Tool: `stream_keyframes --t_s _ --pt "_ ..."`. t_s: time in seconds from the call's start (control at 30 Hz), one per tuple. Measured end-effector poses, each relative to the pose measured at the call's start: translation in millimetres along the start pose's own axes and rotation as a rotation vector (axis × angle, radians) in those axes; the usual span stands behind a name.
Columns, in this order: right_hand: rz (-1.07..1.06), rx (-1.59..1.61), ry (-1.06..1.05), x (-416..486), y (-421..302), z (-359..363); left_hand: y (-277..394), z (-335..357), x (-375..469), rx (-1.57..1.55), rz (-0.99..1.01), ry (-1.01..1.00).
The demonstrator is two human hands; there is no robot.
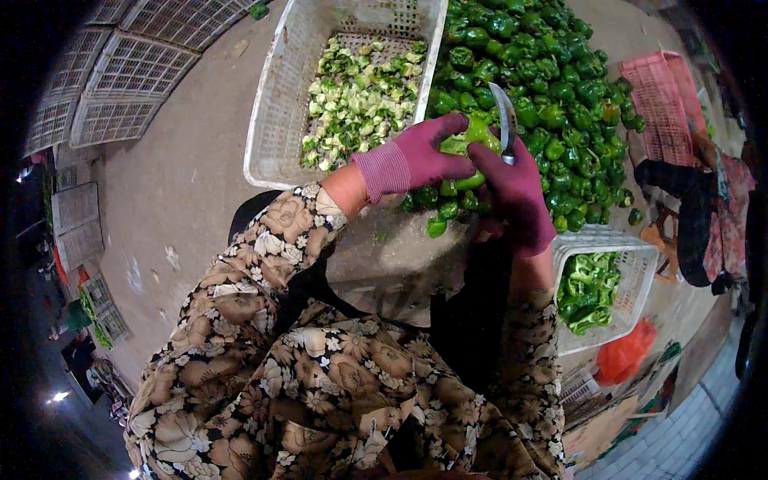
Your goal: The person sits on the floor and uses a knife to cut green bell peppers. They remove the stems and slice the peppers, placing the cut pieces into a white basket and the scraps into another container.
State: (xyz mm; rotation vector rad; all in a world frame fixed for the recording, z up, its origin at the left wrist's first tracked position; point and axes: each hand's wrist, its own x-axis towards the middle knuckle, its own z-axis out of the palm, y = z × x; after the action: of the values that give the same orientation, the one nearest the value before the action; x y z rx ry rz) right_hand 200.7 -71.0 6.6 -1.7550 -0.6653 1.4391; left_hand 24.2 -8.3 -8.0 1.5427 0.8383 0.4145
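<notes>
My left hand (427, 153), in a purple knit-cuffed glove, grips a light green bell pepper (481, 131). My right hand (517, 195), gloved alike, holds a knife with a short curved blade (506, 114) that points up and away from me; the handle is mostly hidden in the glove. The right thumb lies against the pepper. Just beyond my hands, a large heap of dark green bell peppers (540, 90) covers the floor. To the left of the heap, a white plastic crate (259, 138) holds many pale green pepper cores and stem pieces.
A smaller white crate (645, 258) with cut green peppers stands by my right forearm, near a red plastic bag (627, 354). A pink crate (657, 108) and a seated person (684, 198) are at right. Stacked crates (138, 66) stand far left.
</notes>
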Motion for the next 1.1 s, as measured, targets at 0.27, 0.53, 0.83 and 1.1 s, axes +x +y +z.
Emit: stream_keyframes --t_s 0.27,0.53,0.83,1.1 --pt "0.05 0.113 -0.266 -6 4 -10 -9 -4 -8 -0.402 -0.153 -0.222" --pt "-0.084 -0.04 -0.361 6 23 -20 -5 -8 -10 -0.314 -0.119 -0.322" --pt "0.022 0.239 -0.213 -15 8 2 10 -3 -19 -0.221 0.098 -0.157" --pt "-0.228 0.114 0.094 8 34 32 19 5 -14 0.362 0.06 0.125"
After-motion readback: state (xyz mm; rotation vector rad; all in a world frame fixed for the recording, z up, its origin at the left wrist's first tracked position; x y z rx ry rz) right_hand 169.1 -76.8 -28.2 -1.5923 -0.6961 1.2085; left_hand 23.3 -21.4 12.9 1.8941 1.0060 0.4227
